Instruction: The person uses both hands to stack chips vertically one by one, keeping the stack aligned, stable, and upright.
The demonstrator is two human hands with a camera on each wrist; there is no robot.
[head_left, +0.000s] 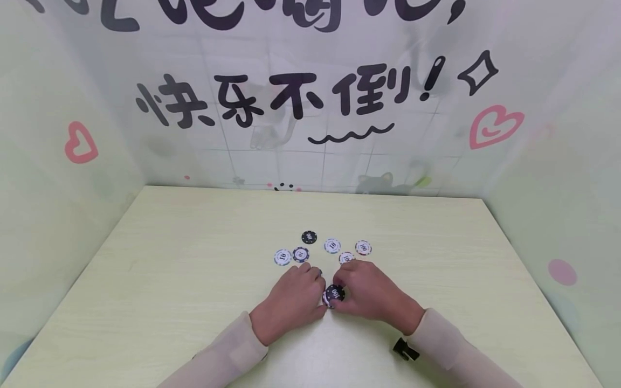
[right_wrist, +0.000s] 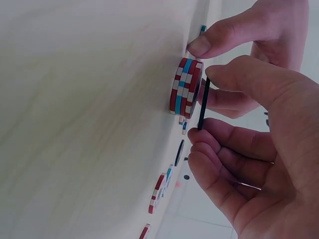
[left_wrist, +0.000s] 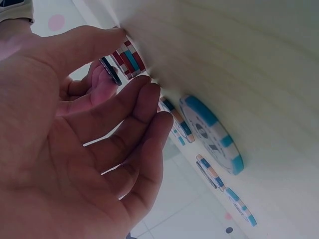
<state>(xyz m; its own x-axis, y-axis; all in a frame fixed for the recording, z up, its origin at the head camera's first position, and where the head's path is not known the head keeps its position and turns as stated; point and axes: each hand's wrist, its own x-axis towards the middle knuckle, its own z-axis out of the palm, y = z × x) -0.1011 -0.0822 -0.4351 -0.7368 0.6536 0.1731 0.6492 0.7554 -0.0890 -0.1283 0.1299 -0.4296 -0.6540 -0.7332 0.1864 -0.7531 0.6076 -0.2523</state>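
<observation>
A black chip marked 100 (head_left: 336,292) (right_wrist: 203,107) is pinched between the thumb and fingers of my right hand (head_left: 373,293) (right_wrist: 274,139). It is tilted against the upper face of a short chip stack (right_wrist: 184,89) (left_wrist: 130,60) with red, white and blue edges; whether they touch I cannot tell. My left hand (head_left: 293,296) (left_wrist: 84,129) grips the stack's sides, thumb at one side and curled fingers at the other. Close by the left fingers, a white and light-blue chip (left_wrist: 212,134) lies flat on the table.
Beyond the hands lie several loose chips: a black one (head_left: 309,237), a dark-blue one (head_left: 301,254), white ones (head_left: 282,257) (head_left: 332,246) and red-edged ones (head_left: 363,247) (head_left: 346,258). A black clip (head_left: 405,350) is by the right sleeve. Printed cloth walls (head_left: 310,161) border the table (head_left: 194,242).
</observation>
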